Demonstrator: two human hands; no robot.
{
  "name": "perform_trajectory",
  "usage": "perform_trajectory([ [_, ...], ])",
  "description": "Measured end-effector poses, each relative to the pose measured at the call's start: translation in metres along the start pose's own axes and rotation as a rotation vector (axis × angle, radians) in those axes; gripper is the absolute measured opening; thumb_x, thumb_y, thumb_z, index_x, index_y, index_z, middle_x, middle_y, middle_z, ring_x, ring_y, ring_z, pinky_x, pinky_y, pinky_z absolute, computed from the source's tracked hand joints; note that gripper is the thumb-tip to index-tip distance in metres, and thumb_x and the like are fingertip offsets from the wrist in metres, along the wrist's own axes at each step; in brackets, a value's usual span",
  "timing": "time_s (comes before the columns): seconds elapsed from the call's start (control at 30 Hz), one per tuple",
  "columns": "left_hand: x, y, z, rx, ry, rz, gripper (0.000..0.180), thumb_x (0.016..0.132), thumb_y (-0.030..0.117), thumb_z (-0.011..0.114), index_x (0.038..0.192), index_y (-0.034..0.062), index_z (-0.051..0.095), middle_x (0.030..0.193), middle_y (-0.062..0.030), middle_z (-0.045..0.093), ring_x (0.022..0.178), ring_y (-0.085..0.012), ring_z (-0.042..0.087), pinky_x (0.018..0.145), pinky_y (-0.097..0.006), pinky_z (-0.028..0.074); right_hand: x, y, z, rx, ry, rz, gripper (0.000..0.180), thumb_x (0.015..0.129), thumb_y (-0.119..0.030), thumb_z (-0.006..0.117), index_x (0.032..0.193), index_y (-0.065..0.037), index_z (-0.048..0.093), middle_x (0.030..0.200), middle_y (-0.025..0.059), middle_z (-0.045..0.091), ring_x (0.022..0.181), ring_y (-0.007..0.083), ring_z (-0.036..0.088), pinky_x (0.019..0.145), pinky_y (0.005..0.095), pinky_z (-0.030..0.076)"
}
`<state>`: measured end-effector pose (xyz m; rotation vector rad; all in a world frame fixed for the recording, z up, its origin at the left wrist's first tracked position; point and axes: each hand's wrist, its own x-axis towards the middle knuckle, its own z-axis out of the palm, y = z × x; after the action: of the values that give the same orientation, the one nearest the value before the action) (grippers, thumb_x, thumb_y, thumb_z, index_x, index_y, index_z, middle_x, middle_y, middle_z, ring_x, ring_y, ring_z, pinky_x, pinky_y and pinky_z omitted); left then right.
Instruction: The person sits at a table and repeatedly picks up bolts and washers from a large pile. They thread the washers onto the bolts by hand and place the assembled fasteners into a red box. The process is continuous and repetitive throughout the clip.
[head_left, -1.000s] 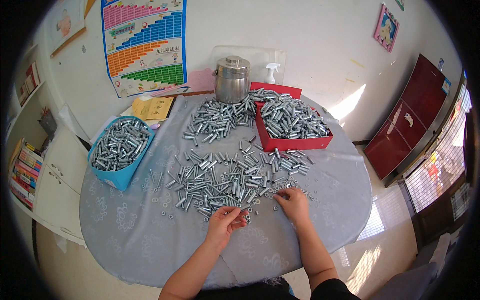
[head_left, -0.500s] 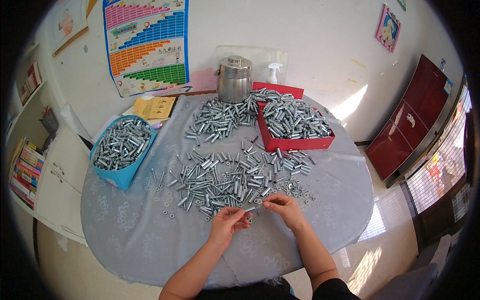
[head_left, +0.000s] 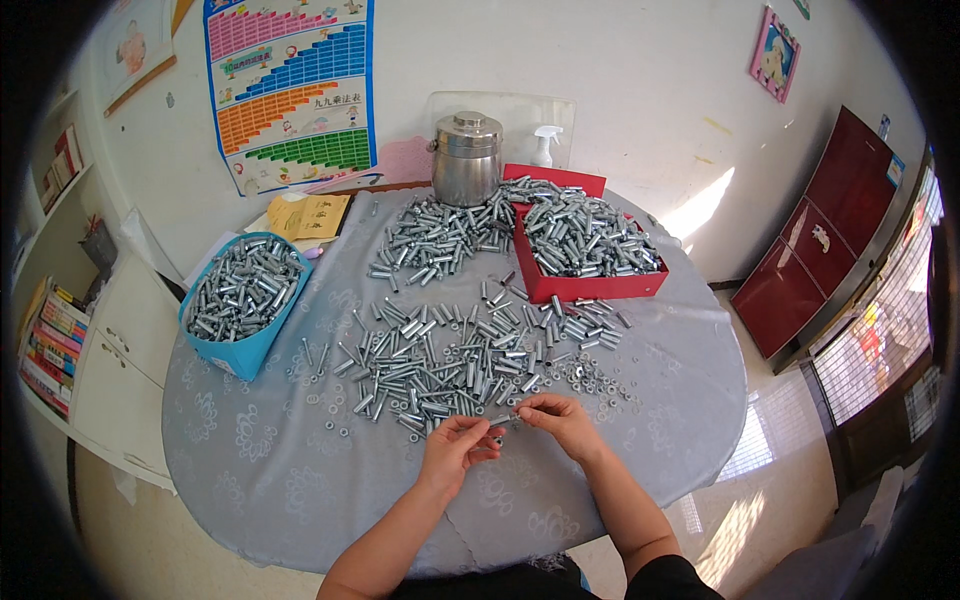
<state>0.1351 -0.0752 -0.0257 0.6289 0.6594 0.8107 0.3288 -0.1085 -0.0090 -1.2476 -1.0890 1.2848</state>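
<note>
Grey cloth (head_left: 370, 490) spreads across the head view, a blue bin (head_left: 236, 358) at left, a red box (head_left: 600, 289) beyond! Left hand (head_left: 452, 456) pinches a metal bolt (head_left: 501, 420) just before the loose pile (head_left: 440, 370); right hand's (head_left: 564, 424) thumb and forefinger close together at its right end, their grip too small to make out.

Here's your bolt (head_left: 502, 420), slim, silvery and shiny, held at the near side, just right of centre! You've got it crosswise, right end angled slightly toward far, and what sits at that tip is too small to tell.
</note>
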Motion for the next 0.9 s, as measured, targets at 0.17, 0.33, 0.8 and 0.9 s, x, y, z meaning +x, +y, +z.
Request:
perform_trajectory([
  [0.17,0.0,-0.001,-0.002,-0.032,-0.002,-0.003,0.011,0.085,0.011,0.057,0.091,0.0025,0.054,0.091,-0.0178,0.063,0.069,-0.0166,0.063,0.061,-0.029,0.054,-0.001,-0.007,0.004,-0.152,-0.006,-0.14,0.021,0.083,-0.019,0.062,0.096,-0.002,0.066,0.084,0.0023,0.062,0.081,0.0106,0.053,0.074,0.0239,0.042],
  [0.33,0.001,0.001,-0.001,-0.064,-0.018,-0.008,0.013,0.084,0.01,0.058,0.091,0.0011,0.053,0.09,-0.018,0.063,0.069,-0.0167,0.062,0.062,-0.029,0.054,-0.001,-0.011,-0.007,-0.375,0.207,-0.242,0.019,0.082,-0.018,0.062,0.09,-0.001,0.066,0.078,0.0052,0.062,0.072,0.0109,0.054,0.066,0.0251,0.043],
  [0.8,0.005,-0.001,-0.007,-0.203,-0.08,-0.001,0.013,0.085,0.011,0.057,0.095,0.0029,0.054,0.097,-0.0181,0.061,0.069,-0.016,0.063,0.062,-0.027,0.054,-0.01,-0.024,-0.03,-0.841,0.134,-0.092,0.022,0.072,-0.019,0.069,0.09,-0.007,0.066,0.078,0.0061,0.063,0.067,0.0149,0.057,0.063,0.0265,0.046],
  [0.9,0.003,-0.004,-0.005,-0.152,-0.08,-0.023,0.015,0.085,0.011,0.057,0.097,0.0019,0.054,0.097,-0.0176,0.061,0.07,-0.0164,0.063,0.062,-0.027,0.054,-0.008,-0.021,-0.017,-0.533,0.142,-0.196,0.02,0.073,-0.011,0.068,0.093,-0.007,0.065,0.081,0.0044,0.062,0.07,0.0122,0.056,0.063,0.0247,0.045],
])
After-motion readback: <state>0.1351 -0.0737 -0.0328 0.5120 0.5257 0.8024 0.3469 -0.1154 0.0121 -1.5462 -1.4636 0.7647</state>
